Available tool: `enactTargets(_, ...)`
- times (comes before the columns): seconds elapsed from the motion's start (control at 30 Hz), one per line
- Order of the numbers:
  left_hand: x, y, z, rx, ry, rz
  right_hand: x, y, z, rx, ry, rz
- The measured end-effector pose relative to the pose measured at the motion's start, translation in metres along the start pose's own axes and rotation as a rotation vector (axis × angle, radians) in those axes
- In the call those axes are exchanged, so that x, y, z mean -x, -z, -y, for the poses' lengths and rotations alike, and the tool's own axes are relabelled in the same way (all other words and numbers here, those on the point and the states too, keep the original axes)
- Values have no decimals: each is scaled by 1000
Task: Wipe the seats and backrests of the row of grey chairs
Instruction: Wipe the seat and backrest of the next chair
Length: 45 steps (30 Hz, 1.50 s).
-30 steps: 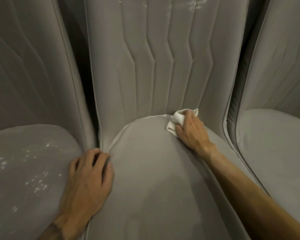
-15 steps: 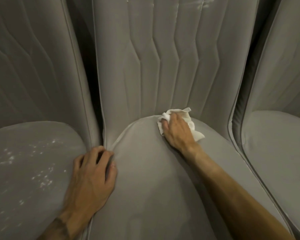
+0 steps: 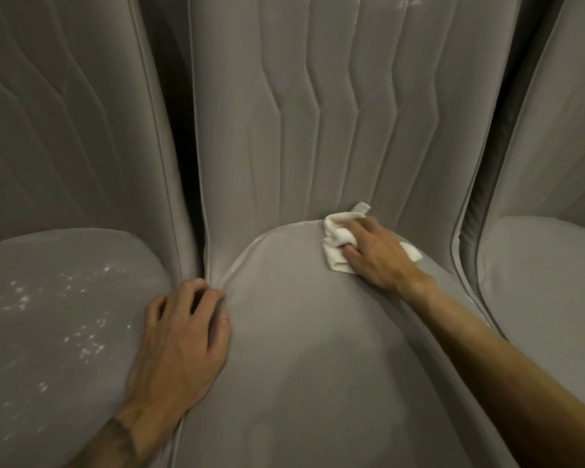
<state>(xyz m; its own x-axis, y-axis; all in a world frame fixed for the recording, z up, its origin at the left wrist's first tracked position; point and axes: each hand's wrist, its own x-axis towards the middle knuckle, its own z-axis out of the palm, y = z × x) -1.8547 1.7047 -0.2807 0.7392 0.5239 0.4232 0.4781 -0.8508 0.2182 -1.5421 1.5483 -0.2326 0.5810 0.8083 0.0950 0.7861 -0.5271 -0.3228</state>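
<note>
Pressing a white cloth (image 3: 336,237) onto the far part of the mid chair seat (image 3: 318,359), R hand (image 3: 377,256) sits just near the crease where seat meets mid backrest (image 3: 284,113). R fingers (image 3: 360,228) curl round a bunched fold of cloth. Rest of cloth lies flat under the palm, w/ one corner out to the right and one tip up against the backrest. L hand (image 3: 179,339) rests palm-down at the near-left edge of mid seat, over the seam w/ the left chair seat (image 3: 58,315). L fingers loosely bent, tips at the gap btwn the chairs, holding nothing. Left seat carries scattered white specks. Right chair seat (image 3: 547,285) is apart from both hands.
</note>
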Motion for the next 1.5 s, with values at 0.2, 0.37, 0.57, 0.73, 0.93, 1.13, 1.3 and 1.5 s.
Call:
enactTargets(0.2,-1,-1,0,2,1,-6,-13,-25,28,-55,-178,-219)
enactTargets(0.37,0,0,1,-1,-3,-2,-22,-11,20,-151,55,-51)
enactTargets(0.57,0,1,0,8,-3,-4,-25,-12,27,-121,47,-91)
enactTargets(0.73,0,1,2,13,-2,3,-26,2,36,-193,273,95)
enactTargets(0.93,-1,1,1,15,4,-5,-20,-2,11,-40,24,10)
enactTargets(1.13,0,2,1,10,3,-8,-17,-7,11,-87,43,-54)
enactTargets(1.3,-1,2,-1,21,12,-1,-25,-12,6,-120,-1,-115)
enactTargets(1.5,0,1,1,4,4,2,-35,-23,32,-164,152,34)
